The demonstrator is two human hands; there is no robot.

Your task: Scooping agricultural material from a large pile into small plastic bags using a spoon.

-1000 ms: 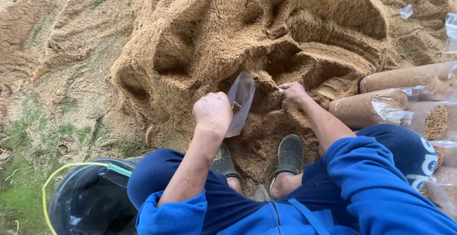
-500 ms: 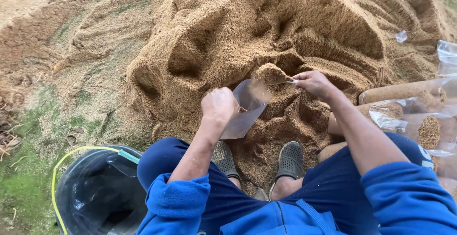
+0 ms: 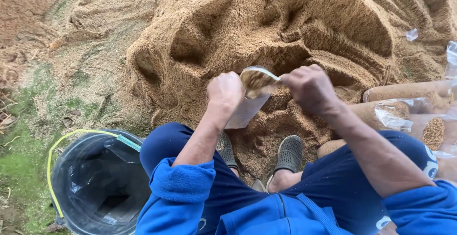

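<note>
Head view: one large heap of tan sawdust (image 3: 285,30) fills the upper part, spreading over the ground. Counted: one clear plastic bag (image 3: 252,97) in the hands, one black bucket (image 3: 95,182) with a yellow-green rim at lower left, two grey perforated shoes (image 3: 289,153) planted in the sawdust, and at least three filled, roll-shaped bags (image 3: 404,92) lying at the right edge.

The left hand (image 3: 225,90) is curled shut, pinching the near left rim of the clear plastic bag. The right hand (image 3: 309,87) is also closed, fingers gripping the bag's right rim and pulling the mouth wide. Both hands hold the bag just above the foot of the heap, in front of the person's knees.

The bag is thin and see-through, its mouth stretched into an oval with a little brown sawdust visible inside near the top; its lower part hangs flat and pale below the left hand.
</note>
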